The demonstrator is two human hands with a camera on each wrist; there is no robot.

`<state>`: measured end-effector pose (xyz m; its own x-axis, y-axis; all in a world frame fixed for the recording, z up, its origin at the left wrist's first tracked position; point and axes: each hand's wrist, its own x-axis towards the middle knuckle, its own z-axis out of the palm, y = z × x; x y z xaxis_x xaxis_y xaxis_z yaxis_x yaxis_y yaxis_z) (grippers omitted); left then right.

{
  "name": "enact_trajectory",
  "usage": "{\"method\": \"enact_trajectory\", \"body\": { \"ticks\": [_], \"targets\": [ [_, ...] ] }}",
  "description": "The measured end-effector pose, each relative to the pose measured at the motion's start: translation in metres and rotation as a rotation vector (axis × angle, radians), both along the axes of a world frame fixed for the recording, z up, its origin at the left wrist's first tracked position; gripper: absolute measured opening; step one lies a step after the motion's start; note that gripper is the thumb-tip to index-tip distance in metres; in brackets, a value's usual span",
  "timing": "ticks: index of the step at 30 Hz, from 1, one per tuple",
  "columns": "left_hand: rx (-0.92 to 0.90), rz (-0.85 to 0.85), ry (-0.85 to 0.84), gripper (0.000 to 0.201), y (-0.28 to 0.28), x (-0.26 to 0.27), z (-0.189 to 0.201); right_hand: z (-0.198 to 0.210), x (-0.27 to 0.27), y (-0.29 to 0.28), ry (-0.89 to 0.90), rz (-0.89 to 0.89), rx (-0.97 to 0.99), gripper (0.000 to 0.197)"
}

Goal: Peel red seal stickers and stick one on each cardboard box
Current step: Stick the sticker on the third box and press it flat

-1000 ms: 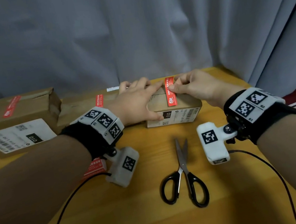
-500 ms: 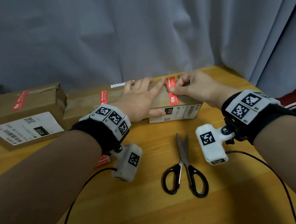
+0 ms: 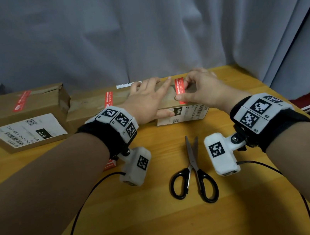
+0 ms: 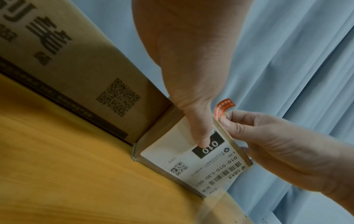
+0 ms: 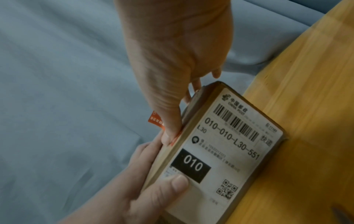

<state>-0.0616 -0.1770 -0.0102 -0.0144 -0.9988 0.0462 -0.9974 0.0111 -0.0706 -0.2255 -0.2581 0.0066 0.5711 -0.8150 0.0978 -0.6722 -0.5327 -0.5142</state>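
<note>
A small cardboard box [image 3: 189,113] with a white "010" label stands at the table's middle back. My left hand [image 3: 147,100] lies on its top with straight fingers, and the thumb [image 4: 199,130] presses the front label. A red seal sticker [image 3: 180,88] runs across the box top. My right hand [image 3: 202,91] pinches it between thumb and forefinger near the front edge. In the left wrist view the sticker's far end [image 4: 223,109] curls up off the box [image 4: 210,165]. The right wrist view shows the sticker [image 5: 156,119] behind my right thumb, beside the box [image 5: 229,151].
A larger box [image 3: 29,125] with a red sticker on top sits at the left. A flat box [image 3: 88,109], also with a sticker, lies between them. Black scissors [image 3: 194,172] lie in front. A red sticker sheet [image 3: 108,164] peeks out under my left wrist. A curtain hangs behind.
My right thumb has slid along the sticker toward the box's front edge and the fingers now arch over it. The left hand stays on the box.
</note>
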Motion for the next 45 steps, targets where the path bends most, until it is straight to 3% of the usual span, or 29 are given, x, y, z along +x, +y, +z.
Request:
{"method": "enact_trajectory", "body": {
  "ticks": [4,8,14,21,25,28,36,39,45],
  "targets": [
    [0.006,-0.001,0.008,0.095,0.001,-0.001,-0.002,0.001,-0.004,0.000,-0.037,-0.008,0.075,0.053],
    [-0.040,-0.018,0.020,0.099,0.005,-0.002,-0.005,-0.003,0.000,-0.005,-0.115,-0.074,0.107,0.058],
    [-0.095,-0.030,-0.003,0.102,0.008,-0.004,-0.009,-0.006,0.019,-0.009,-0.254,-0.200,0.162,0.049],
    [-0.108,-0.052,-0.030,0.102,0.011,-0.004,-0.009,0.001,0.026,-0.018,-0.117,-0.321,-0.085,0.033],
    [-0.110,-0.045,-0.037,0.103,0.009,-0.004,-0.009,-0.004,0.013,-0.018,-0.337,-0.049,-0.304,0.020],
    [-0.105,-0.031,-0.022,0.103,0.008,-0.004,-0.008,-0.008,0.004,-0.011,-0.094,0.168,-0.456,0.027],
    [-0.093,-0.005,-0.004,0.101,0.008,-0.006,-0.005,-0.015,-0.002,-0.013,0.228,0.110,-0.399,0.043],
    [-0.066,0.020,0.010,0.099,0.005,-0.005,-0.005,-0.021,-0.006,-0.004,0.177,0.265,-0.529,0.040],
    [0.005,0.095,0.060,0.101,-0.004,-0.001,0.000,-0.031,-0.023,0.000,0.066,0.386,-0.500,0.048]
  ]
}}
